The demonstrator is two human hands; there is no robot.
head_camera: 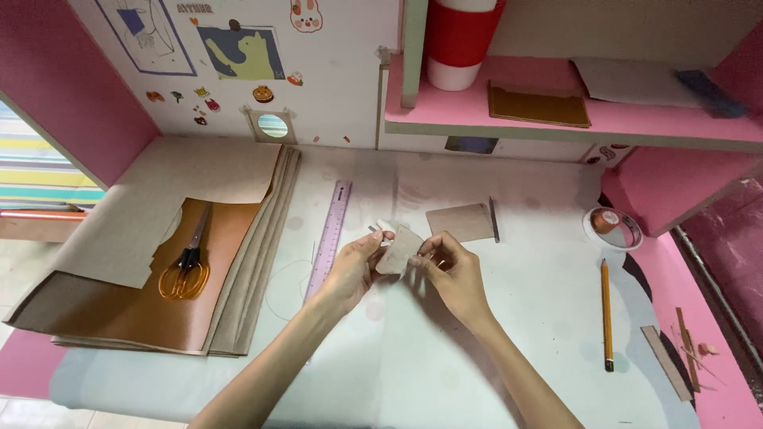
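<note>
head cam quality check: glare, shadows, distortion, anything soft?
Head view: even indoor light, a mild bright patch on the desk below the shelf, soft shadows only. Wide-angle bending shows at the edges. The left hand, right hand and small tan piece read slightly soft; scissors and pencil are clear.

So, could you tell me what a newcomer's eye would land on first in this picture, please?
Probably the two hands at the centre: the left hand and right hand pinch a small grey-beige piece above the pale desk. Next, the scissors with orange handles lie on a brown sheet at the left. A purple ruler lies just left of the hands, and a pencil lies to the right.
</note>
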